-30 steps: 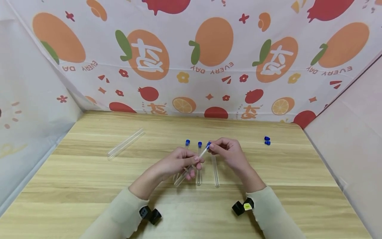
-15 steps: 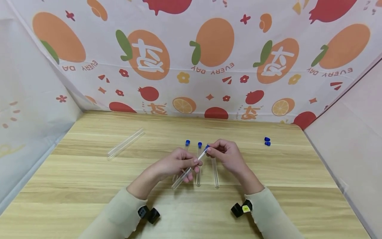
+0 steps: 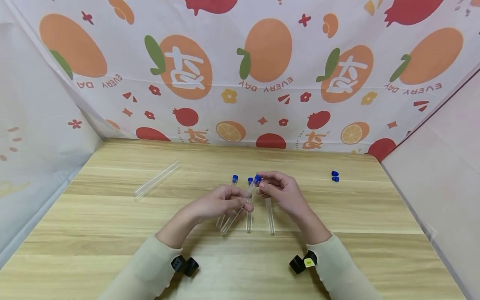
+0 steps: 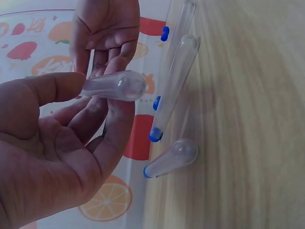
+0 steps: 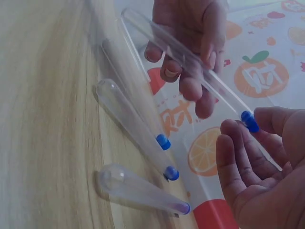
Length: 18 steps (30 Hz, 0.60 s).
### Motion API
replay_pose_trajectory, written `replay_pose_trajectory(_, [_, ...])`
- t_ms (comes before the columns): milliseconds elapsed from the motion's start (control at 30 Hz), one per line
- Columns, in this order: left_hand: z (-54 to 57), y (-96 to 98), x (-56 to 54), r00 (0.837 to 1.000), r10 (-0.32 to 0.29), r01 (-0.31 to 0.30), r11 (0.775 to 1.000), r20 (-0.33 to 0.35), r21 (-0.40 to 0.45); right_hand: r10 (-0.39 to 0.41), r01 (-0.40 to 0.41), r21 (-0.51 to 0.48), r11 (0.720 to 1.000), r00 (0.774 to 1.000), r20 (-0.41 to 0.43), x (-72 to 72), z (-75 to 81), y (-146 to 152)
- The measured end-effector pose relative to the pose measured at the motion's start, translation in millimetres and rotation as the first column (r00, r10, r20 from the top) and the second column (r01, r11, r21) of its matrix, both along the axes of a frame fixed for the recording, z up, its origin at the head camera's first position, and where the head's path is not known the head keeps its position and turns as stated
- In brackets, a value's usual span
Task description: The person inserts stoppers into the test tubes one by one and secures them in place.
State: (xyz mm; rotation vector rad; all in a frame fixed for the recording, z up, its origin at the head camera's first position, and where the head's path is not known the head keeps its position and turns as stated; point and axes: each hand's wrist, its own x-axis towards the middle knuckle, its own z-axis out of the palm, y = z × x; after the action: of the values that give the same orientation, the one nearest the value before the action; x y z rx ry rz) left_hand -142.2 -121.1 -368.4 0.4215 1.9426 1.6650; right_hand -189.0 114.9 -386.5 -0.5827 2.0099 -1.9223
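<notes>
My left hand [image 3: 226,202] pinches a clear test tube [image 3: 233,216] between thumb and fingers, and the tube slants with its rounded end down toward me. A blue stopper [image 5: 249,121] sits at the tube's upper end. Curled around that stopper are the thumb and fingers of my right hand [image 3: 283,191], the thumb tip right at its edge. Below the hands, three more test tubes lie on the table: a left one with its blue stopper [image 3: 235,178], a middle one [image 3: 249,221], and a right one [image 3: 270,218] whose upper end the right hand hides in the head view.
Clear tubes without stoppers [image 3: 157,180] lie side by side at the back left of the wooden table [image 3: 337,266]. Two loose blue stoppers [image 3: 335,176] rest at the back right. A fruit-print cloth [image 3: 232,108] hangs behind the table, with pale cloth at both sides.
The held tube's stoppered end has shifted slightly left and up, and its stopper shows more fully between the right fingers. The left fingers have changed their grip on the tube slightly.
</notes>
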Motion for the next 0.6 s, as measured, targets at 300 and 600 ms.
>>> replay_pose_trajectory(300, [-0.5, -4.7, -1.7, 0.993, 0.112, -0.114, 0.992, -0.048, -0.045, 0.159, -0.144, -0.082, 0.986, 0.959, 0.233, 9.2, 4.2, -10])
replay_pose_trajectory(600, [-2.5, -1.7, -3.5, 0.980, 0.197, -0.199, 0.979, -0.039, -0.045, 0.238, -0.197, -0.143, 0.970, 0.894, 0.379, 15.3, 0.3, -19])
